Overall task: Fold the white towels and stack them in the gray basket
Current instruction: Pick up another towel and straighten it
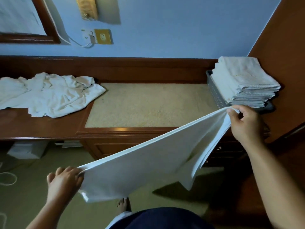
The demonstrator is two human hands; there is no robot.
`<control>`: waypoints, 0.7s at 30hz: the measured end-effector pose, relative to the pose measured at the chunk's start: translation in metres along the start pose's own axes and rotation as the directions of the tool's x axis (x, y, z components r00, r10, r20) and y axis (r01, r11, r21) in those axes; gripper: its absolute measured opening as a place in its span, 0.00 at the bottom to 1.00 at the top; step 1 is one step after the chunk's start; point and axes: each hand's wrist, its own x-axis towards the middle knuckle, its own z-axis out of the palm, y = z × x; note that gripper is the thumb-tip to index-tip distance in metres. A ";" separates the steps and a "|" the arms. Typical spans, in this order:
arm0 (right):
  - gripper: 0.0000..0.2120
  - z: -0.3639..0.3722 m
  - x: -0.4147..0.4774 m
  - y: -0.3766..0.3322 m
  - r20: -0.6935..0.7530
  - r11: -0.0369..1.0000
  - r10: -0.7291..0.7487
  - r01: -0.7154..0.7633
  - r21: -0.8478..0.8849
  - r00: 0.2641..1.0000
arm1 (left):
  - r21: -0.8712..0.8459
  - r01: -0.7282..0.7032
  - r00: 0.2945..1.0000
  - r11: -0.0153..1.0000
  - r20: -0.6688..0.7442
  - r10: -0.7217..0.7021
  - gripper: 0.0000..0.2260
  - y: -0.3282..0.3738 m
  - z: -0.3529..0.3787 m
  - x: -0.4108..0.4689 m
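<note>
Red-brown wood: the bench (41, 128) runs left to right along the far wall, with a beige inset panel (148, 104) in its middle.

White towel (140, 162) is in the air on the near side of the bench. Its top edge is pulled taut and the rest hangs. Layers show at the right end, so it looks already doubled once. Its long axis lies diagonal, from near left up to far right.

Crumpled pile (49, 95) of unfolded white towels sits on the bench at far left. The folded stack (244, 80) at far right rises above the rim of the gray basket (216, 95).

Right grip (244, 123) has thumb and fingers closed, pinching the bunched far-right corner. It sits just beside the basket's near edge. Left grip (64, 180) has fingers curled over the near-left end of the top edge, well apart from the basket.

Judgement: the fold is in hand, not finished. The inset panel lies beyond the towel, between pile and basket. The left end is the one with ground to cover, and it would swing rightward to meet the right. The right grip is nearer for the placing.
</note>
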 end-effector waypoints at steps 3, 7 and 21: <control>0.15 0.016 -0.008 0.030 0.047 0.988 0.152 -0.152 0.002 0.987 | -0.029 0.010 0.991 1.000 -0.131 -0.014 0.09 -0.005 -0.021 0.010; 0.10 0.033 -0.043 0.070 0.162 0.936 0.352 -0.348 -0.053 0.922 | -0.082 -0.014 0.961 0.997 -0.277 -0.009 0.13 -0.015 -0.042 0.007; 0.12 0.062 -0.016 0.105 0.147 0.761 0.616 -0.633 0.141 0.774 | -0.160 -0.364 0.891 0.918 -0.348 0.293 0.17 -0.013 -0.085 0.031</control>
